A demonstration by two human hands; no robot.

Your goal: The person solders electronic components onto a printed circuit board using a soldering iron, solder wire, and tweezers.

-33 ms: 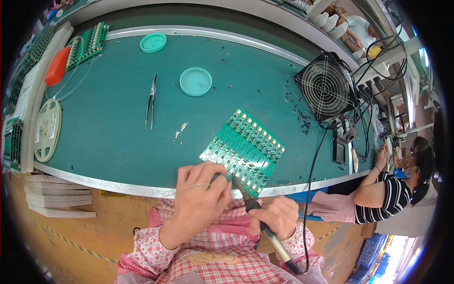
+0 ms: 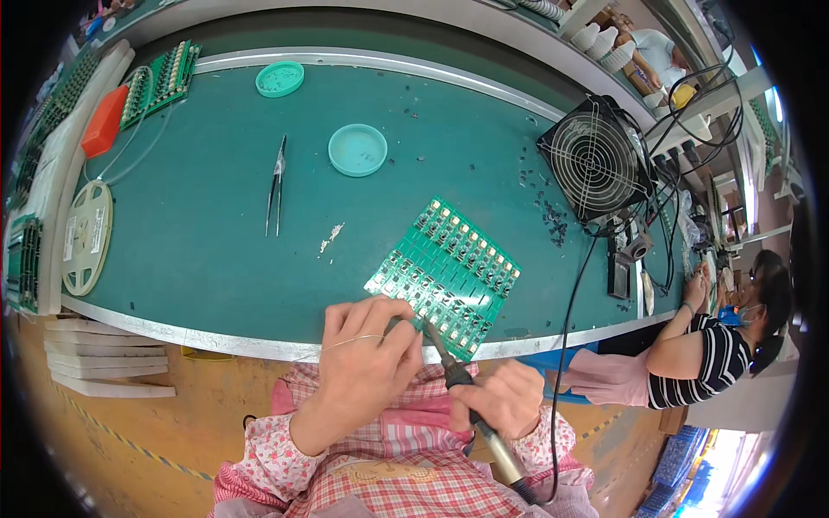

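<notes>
a green workbench (image 2: pixel 216 194) spreads beneath everything. the circuit board (image 2: pixel 445 278) lies aslant on it, a near corner reaching the metal edge, just before both hands. the black fan (image 2: pixel 591 155) stands at the bench's right. the left hand (image 2: pixel 363 367) is curled around a thin wire (image 2: pixel 345 342), fingertips at the board's near left side. the right hand (image 2: pixel 507 399) grasps a soldering iron (image 2: pixel 485 429) by its dark handle, tip close to the left fingertips; whether it touches the board i cannot tell. a pale reel (image 2: pixel 89 237) rests at the left, with a red box-like thing (image 2: pixel 104 123) behind it, contents hidden. the wider turquoise dish (image 2: pixel 357 151) shows its plain, smooth floor; the smaller green dish (image 2: pixel 281 93), farther back, holds small scattered bits. tweezers (image 2: pixel 275 186) lie left of the wider dish. tiny white pieces (image 2: pixel 331 237) sit loose between tweezers and board.
</notes>
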